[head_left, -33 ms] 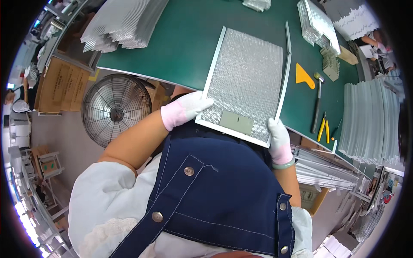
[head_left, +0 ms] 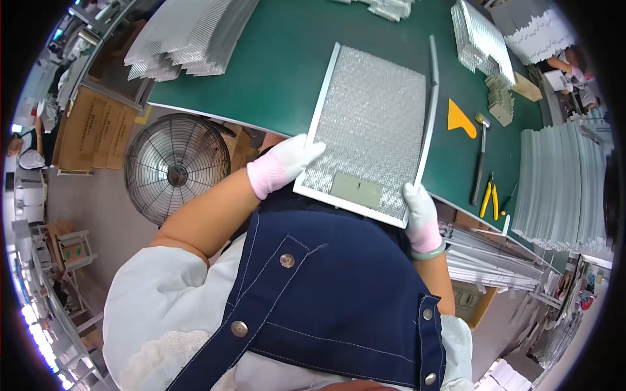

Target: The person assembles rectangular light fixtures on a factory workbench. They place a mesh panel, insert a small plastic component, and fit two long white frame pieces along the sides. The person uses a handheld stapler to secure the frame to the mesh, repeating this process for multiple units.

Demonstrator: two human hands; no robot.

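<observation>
A silvery mesh filter panel (head_left: 375,111) lies partly on the green table and juts over its near edge towards my apron. Pale metal rails run along its left, near and right sides. The right rail (head_left: 432,98) stands away from the mesh at its far end and reaches past it. A small grey-green plate (head_left: 356,189) sits at the panel's near end. My left hand (head_left: 290,158), in a white glove with a pink cuff, grips the left rail, thumb over the mesh, fingers partly hidden beneath. My right hand (head_left: 420,212), gloved alike, is closed on the near right corner.
Right of the panel lie an orange scraper (head_left: 461,119), a hammer (head_left: 481,159) and yellow-handled pliers (head_left: 489,197). Stacked metal strips (head_left: 557,186) stand farther right. Mesh sheets (head_left: 189,36) are piled at the far left. A floor fan (head_left: 177,171) stands beside the table.
The panel has shifted very slightly left and towards me, with both hands still on it. The right rail's far end has moved a little left.
</observation>
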